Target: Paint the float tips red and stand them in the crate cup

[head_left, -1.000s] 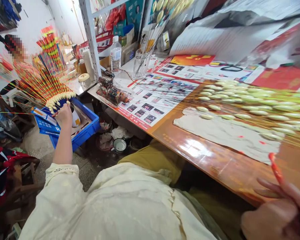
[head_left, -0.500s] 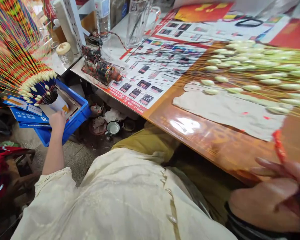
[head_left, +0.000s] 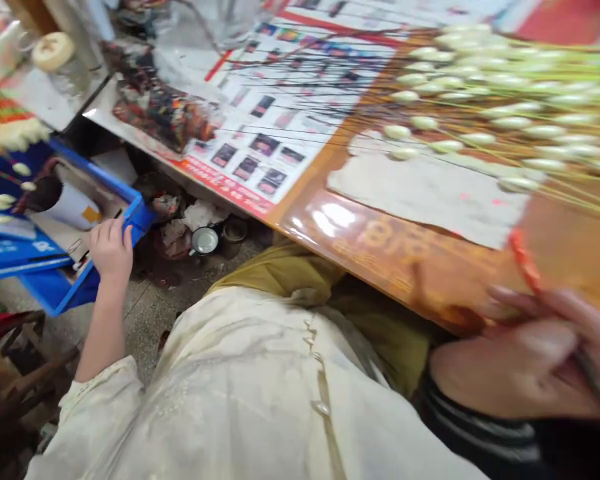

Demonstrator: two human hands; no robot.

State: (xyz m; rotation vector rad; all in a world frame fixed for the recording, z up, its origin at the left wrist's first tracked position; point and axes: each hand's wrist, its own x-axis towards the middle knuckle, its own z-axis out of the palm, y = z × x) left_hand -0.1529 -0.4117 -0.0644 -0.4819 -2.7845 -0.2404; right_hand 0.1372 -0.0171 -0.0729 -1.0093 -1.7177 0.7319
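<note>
Leaning over a long table, a person in a cream top (head_left: pixel 190 407) sits with both arms low, working amid crowded clutter. The glossy orange table (head_left: pixel 380 250) carries a printed poster (head_left: pixel 275 113) and a pale sheet (head_left: pixel 420 193). Above that sheet spreads a bunch of floats (head_left: pixel 470 100), their pale bulbs fanned apart, probably so that their surfaces stay from rubbing against one another. Near the poster's far corner sits a paint-crusted little machine (head_left: pixel 160 113), within easy reach of the seat. Down on the left, a blue crate (head_left: pixel 100 170) stands on the floor beside the table, and a striped fan of floats (head_left: pixel 0 120) rises at the far left above it, likely set there to keep its stems spread. The left hand (head_left: pixel 111 250) is just beside the crate's rim, its fingers loosely curled and parted, with nothing visibly held. The right hand (head_left: pixel 520 360) is at the table's edge, its fingers closed around an orange-tipped stem (head_left: pixel 524 270), held up clear of the wood, though blur hides exactly how the fingertips meet it.
</note>
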